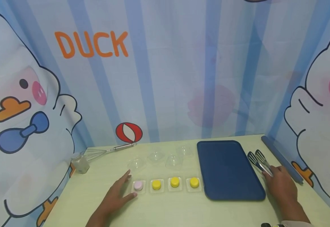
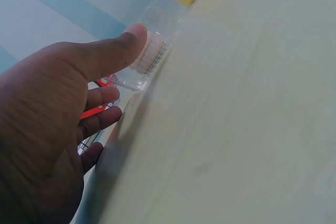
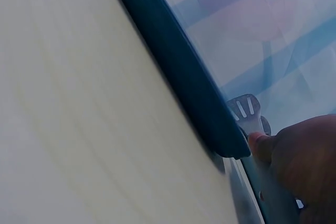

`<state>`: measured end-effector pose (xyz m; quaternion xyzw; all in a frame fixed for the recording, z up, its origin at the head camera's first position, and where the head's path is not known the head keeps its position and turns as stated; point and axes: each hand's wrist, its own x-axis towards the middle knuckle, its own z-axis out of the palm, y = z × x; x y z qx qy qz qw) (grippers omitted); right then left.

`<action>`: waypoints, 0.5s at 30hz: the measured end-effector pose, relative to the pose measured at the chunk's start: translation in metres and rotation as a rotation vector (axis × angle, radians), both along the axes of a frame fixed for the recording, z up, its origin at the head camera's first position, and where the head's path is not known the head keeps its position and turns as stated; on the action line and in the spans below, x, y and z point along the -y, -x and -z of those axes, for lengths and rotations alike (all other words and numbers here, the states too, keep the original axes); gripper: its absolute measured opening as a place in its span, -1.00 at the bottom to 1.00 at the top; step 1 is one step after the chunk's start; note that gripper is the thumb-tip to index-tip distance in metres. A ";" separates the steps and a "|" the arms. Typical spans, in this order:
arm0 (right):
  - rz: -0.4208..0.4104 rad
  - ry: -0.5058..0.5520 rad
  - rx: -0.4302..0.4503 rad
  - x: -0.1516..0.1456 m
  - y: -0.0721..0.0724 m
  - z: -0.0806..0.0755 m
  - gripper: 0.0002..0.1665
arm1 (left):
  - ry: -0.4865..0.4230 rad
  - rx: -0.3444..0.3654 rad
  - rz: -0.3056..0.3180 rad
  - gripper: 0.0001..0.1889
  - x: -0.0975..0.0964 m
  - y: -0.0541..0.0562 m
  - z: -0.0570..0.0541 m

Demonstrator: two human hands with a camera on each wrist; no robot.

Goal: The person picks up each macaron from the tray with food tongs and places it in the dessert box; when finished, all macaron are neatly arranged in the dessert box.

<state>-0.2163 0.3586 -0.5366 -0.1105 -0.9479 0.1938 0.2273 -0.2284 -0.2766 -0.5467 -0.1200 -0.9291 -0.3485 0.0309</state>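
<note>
Right hand (image 1: 281,186) has the tongs (image 1: 264,162) gripped just right of the tray (image 1: 227,170), long axis slanting toward its far end; left hand (image 1: 115,195) is spread, empty, way left.

Head camera: set high, facing forward and down, farthest off; takes in table (image 1: 165,211) and backdrop (image 1: 170,78). Left wrist camera: low, close, tilted — shares the left hand (image 1: 114,196) and pink piece (image 1: 138,185) with the head view. Right wrist camera: likewise — shares right hand (image 1: 282,186), slotted tongs (image 1: 268,167) and tray (image 1: 227,170).
</note>
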 end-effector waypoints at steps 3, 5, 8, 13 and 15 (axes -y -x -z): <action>0.001 0.002 0.020 -0.001 0.001 0.001 -0.50 | 0.001 0.006 -0.002 0.06 0.000 -0.001 -0.001; -0.006 0.000 0.024 -0.002 0.001 0.002 -0.51 | 0.002 0.010 -0.005 0.06 0.000 -0.001 -0.002; -0.018 0.004 0.030 -0.003 0.000 0.002 -0.53 | -0.001 0.008 -0.005 0.06 -0.001 -0.002 -0.002; -0.025 0.010 0.065 -0.006 -0.001 0.001 -0.52 | -0.021 -0.006 0.001 0.07 -0.001 -0.003 -0.002; -0.013 0.012 0.088 -0.005 -0.001 -0.001 -0.49 | -0.026 -0.009 0.006 0.08 -0.001 -0.003 -0.003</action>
